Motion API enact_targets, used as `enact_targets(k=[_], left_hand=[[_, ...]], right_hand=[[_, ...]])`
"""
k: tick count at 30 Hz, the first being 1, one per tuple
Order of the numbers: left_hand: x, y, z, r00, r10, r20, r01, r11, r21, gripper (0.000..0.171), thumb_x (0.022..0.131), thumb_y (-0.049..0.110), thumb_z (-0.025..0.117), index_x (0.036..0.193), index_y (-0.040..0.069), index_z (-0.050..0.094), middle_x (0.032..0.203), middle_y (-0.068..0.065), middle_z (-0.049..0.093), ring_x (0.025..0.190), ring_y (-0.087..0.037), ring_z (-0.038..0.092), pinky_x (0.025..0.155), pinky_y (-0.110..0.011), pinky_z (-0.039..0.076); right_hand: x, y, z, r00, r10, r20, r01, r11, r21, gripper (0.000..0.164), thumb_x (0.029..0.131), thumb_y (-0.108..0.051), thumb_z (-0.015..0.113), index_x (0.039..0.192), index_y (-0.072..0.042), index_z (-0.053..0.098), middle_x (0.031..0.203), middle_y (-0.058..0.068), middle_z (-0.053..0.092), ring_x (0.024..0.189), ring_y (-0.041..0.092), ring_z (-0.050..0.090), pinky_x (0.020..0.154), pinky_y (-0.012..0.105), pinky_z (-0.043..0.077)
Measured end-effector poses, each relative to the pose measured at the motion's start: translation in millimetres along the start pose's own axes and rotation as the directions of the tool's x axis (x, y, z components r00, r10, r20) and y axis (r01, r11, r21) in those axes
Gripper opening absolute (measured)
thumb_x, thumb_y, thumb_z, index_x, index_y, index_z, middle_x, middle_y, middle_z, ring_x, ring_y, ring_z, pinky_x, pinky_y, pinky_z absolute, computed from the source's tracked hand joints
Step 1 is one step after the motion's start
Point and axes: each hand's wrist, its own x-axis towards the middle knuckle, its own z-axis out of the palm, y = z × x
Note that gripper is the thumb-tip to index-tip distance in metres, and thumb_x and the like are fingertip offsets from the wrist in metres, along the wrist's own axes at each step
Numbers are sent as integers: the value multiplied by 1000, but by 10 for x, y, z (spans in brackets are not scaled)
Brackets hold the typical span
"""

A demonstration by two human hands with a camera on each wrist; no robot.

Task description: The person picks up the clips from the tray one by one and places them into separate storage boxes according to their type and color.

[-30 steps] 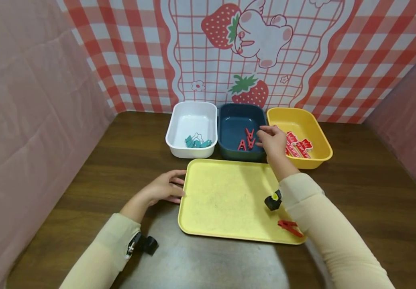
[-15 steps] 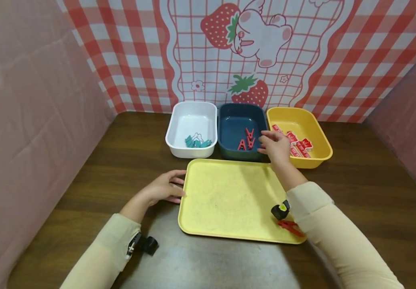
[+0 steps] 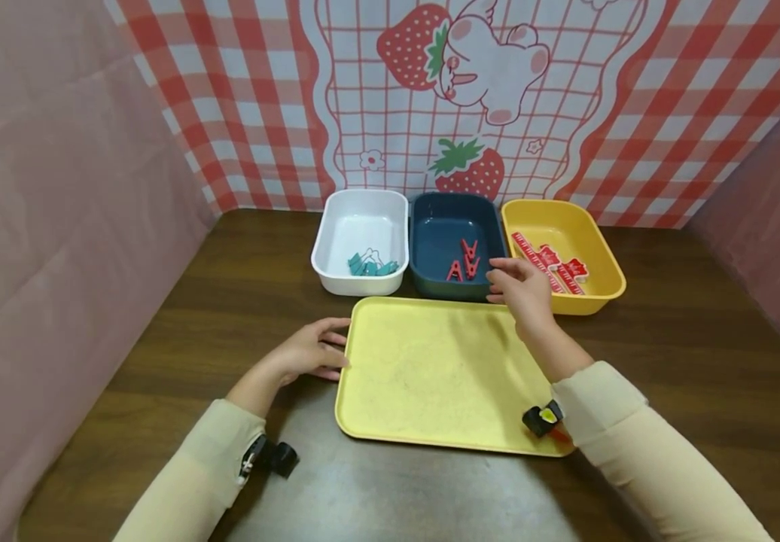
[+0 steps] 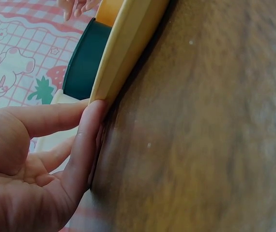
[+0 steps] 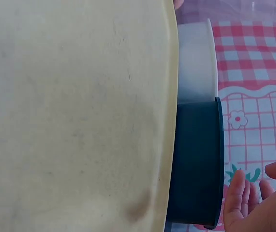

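Note:
My left hand point(image 3: 310, 351) rests at the left edge of the yellow tray point(image 3: 431, 376), its fingertips touching the rim with fingers fairly straight. The left wrist view has the left hand's thumb and fingers point(image 4: 82, 140) against the tray's outer side. Over the tray's back right corner, near the dark blue bin point(image 3: 454, 218) and yellow bin point(image 3: 562, 214), hovers my right hand point(image 3: 525, 297), fingers loosely bent and holding nothing. A red clothespin point(image 3: 562, 435) lies at the tray's front right, mostly covered by the wrist camera. Several red clothespins point(image 3: 470, 267) sit in the dark blue bin.
A white bin point(image 3: 359, 286) at the back holds teal clips point(image 3: 371, 265). Red-and-white printed pieces point(image 3: 569, 277) lie in the yellow bin. The three bins stand side by side behind the tray, against a checked cloth point(image 3: 261, 113). Pink cloth hangs on both sides.
My right hand has drawn back from over the dark blue bin, toward me and slightly right. Its wrist camera now covers most of the clothespin on the tray. The left hand stays put.

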Motion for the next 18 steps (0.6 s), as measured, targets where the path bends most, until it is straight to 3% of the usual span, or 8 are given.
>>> enact_targets(k=[8,18], left_hand=[[2,-18,10,1000,15,8,-15,1000,-19,69,82,-12,59,143,4,31,120,-24,42,83,-26,59,69,-38,57],[-3,-15,6,1000,17,7,-17,1000,-14,69,82,-12,60,143,4,31,121,-25,43,84,-26,59,69,-39,57]], right_hand=[[-160,22,-37,999,-35,30,36,999,-36,32,89,-10,59,119,2,57,89,4,53,65,9,58,67,24,56],[-344,83,-67,996,-74,55,78,995,-66,30,88,-9,61,115,5,58,84,1,54,71,10,56,64,23,55]])
